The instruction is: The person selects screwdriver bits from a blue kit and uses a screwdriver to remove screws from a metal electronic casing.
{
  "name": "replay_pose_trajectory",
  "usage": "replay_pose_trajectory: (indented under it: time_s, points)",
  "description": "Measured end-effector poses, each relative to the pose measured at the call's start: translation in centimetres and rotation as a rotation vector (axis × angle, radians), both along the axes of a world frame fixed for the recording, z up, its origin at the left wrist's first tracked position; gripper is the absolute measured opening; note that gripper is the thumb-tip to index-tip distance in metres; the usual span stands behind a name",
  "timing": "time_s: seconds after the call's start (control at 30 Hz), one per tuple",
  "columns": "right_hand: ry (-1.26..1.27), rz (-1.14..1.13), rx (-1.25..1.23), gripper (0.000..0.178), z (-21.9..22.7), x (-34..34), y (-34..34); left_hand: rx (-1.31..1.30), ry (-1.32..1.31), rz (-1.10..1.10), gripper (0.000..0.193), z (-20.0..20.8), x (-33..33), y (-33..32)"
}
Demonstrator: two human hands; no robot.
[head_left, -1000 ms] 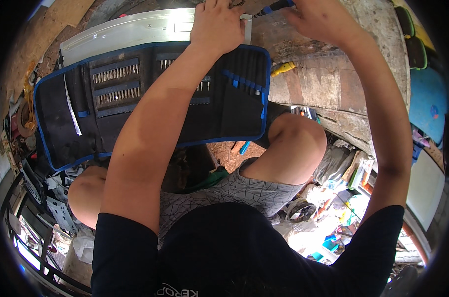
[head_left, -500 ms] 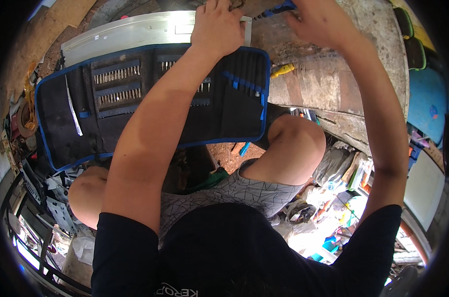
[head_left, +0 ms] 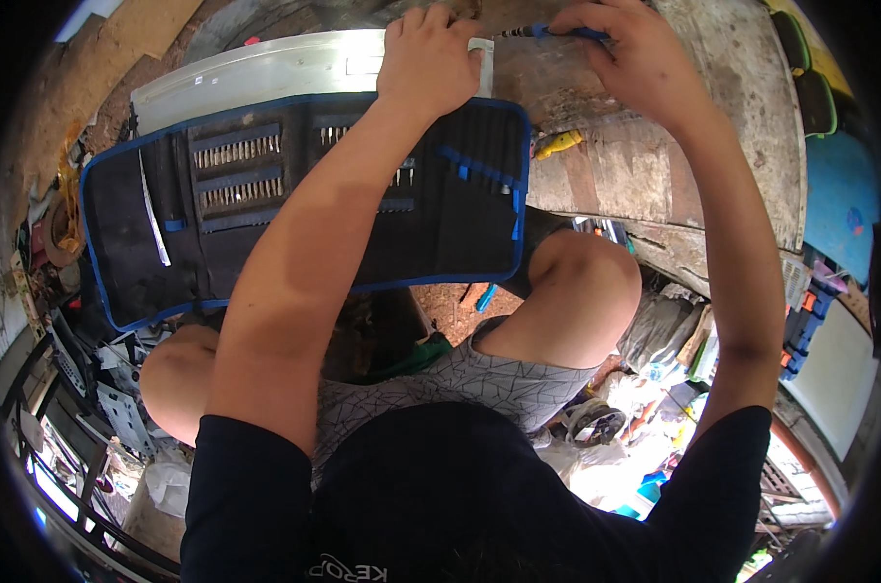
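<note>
A long, flat silver-white metal casing lies across the far side of a black tool roll. My left hand presses on its right end, fingers curled over the far edge and thumb at the near right. In my right hand is a blue-handled screwdriver, pinched by the handle. Its dark shaft points left, the tip close to the casing's right end; whether they touch I cannot tell. The tool roll, edged in blue, spreads over my knees with rows of bits and tweezers in it.
A yellow-handled tool lies on the worn wooden board at right. Beyond that stand a blue container and green-rimmed dark items. Plastic bags and clutter fill the lower right; metal parts sit at lower left.
My right hand has shifted right and slightly nearer, and the screwdriver now lies almost level, with more of its shaft showing. My left hand stays on the casing.
</note>
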State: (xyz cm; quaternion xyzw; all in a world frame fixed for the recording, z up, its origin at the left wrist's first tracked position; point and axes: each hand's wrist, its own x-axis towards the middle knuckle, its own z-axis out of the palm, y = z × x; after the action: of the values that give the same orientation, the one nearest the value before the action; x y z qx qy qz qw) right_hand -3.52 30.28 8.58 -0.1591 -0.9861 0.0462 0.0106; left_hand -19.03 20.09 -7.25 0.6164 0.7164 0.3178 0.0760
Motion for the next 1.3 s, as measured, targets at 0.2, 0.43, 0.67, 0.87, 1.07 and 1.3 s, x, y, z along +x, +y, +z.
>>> replay_pose_trajectory:
  time_s: [0.2, 0.43, 0.67, 0.87, 1.07, 1.3]
  points:
    - [0.222, -0.153, -0.129, 0.024, 0.6, 3.8, -1.3, 0.312, -0.11, -0.052, 0.038, -1.6, -0.7, 0.3]
    - [0.448, -0.284, -0.383, 0.025, 1.7, 3.5, -4.2, 0.174, -0.162, -0.178, 0.024, 4.9, -5.6, -4.5]
    - [0.502, -0.197, -0.468, 0.024, 1.5, -2.9, -6.9, -0.059, 0.085, 0.245, 0.032, 11.1, -25.3, -19.3]
    - [0.467, -0.175, -0.529, 0.023, 1.1, -9.4, -9.2, -0.303, -0.048, 0.657, 0.034, 6.3, -39.6, -32.9]
    - [0.484, -0.236, -0.483, 0.021, 0.7, -9.6, -10.5, -0.353, -0.317, 0.593, 0.031, -0.6, -39.4, -34.1]
    - [0.705, -0.719, -0.763, 0.023, -3.1, -3.8, -11.8, -0.406, -0.314, 0.653, 0.055, -1.7, -38.6, -31.8]
